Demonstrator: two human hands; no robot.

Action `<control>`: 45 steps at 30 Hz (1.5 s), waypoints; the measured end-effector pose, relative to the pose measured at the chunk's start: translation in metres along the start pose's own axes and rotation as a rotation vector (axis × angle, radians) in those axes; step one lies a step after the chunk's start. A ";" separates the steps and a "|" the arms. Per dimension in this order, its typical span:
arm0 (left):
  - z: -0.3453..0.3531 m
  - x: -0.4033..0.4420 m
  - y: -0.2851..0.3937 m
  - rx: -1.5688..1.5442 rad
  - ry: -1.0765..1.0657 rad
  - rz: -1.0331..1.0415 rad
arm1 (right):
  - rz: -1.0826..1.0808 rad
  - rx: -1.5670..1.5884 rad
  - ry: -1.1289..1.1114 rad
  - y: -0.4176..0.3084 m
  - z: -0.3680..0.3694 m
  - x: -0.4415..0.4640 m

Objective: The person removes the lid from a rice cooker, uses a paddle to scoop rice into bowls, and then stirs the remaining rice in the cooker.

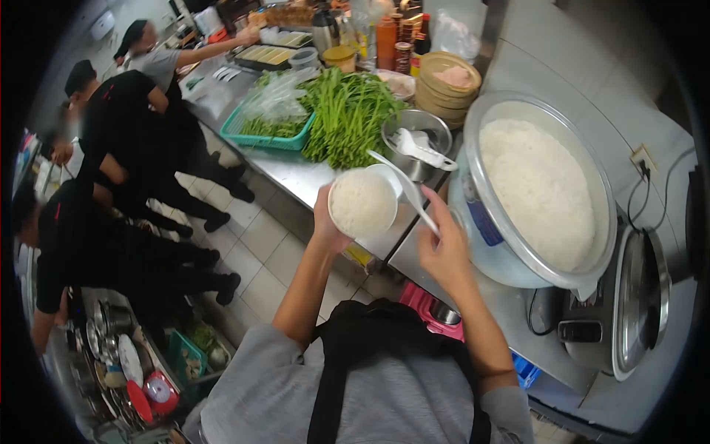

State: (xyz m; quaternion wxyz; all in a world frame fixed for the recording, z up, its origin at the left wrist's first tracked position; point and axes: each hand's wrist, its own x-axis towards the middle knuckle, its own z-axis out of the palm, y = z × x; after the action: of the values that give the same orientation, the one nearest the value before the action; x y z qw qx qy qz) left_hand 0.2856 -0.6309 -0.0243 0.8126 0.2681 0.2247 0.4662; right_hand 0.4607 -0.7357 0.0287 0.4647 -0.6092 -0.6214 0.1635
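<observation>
A white bowl heaped with rice (362, 203) is held up in my left hand (329, 222), whose fingers wrap round its side. My right hand (444, 244) grips a white rice paddle (410, 191) that slants up toward the bowl. Right of my right hand, a large clear tub (481, 255) with a silver rim holds a big mass of white rice (540, 192). Behind the bowl, a steel pot (416, 133) has a white utensil (420, 148) lying across it.
Leafy greens (344, 111) and a teal basket (270, 140) lie on the steel counter. Bottles (386, 44) and stacked steamer baskets (444, 92) stand behind. A steel cooker (636, 296) sits at right. Several people in dark clothes (126, 118) are at the left.
</observation>
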 end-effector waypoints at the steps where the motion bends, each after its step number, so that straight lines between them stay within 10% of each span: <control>1: -0.017 -0.011 -0.006 0.061 0.110 0.020 | 0.284 0.198 -0.025 0.003 0.012 -0.011; 5: -0.079 -0.035 -0.035 0.026 0.259 -0.015 | 0.660 0.415 -0.530 0.074 0.108 -0.052; 18: -0.205 0.066 0.007 1.012 0.671 0.219 | 0.579 0.538 -0.344 0.100 0.236 0.033; 23: -0.190 0.046 -0.020 0.892 1.035 0.573 | 0.245 0.331 -0.224 0.076 0.170 0.019; 28: -0.105 0.035 -0.032 0.792 0.703 0.208 | 0.410 0.555 -0.009 -0.032 -0.028 0.017; 31: -0.143 0.065 -0.049 1.249 0.635 0.526 | 0.081 -0.053 0.293 -0.038 -0.120 0.030; 32: -0.090 0.051 -0.023 1.003 0.755 0.196 | 0.020 -0.123 0.318 -0.029 -0.146 0.035; 35: -0.078 0.048 -0.028 1.194 0.531 0.091 | 0.045 -0.754 0.389 0.008 -0.197 0.040; 39: -0.056 0.073 -0.048 1.706 0.492 0.364 | 0.038 -1.401 0.181 0.071 -0.221 0.065; 45: -0.073 0.113 -0.049 1.958 0.484 0.363 | 0.044 -1.715 0.143 0.155 -0.238 0.144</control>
State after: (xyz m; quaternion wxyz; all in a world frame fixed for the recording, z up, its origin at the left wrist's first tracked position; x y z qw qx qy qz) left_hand 0.3245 -0.5356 -0.1235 0.0870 0.7426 0.6208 0.2358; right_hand 0.7645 -0.6593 0.0863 -0.1214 -0.7705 -0.4876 -0.3923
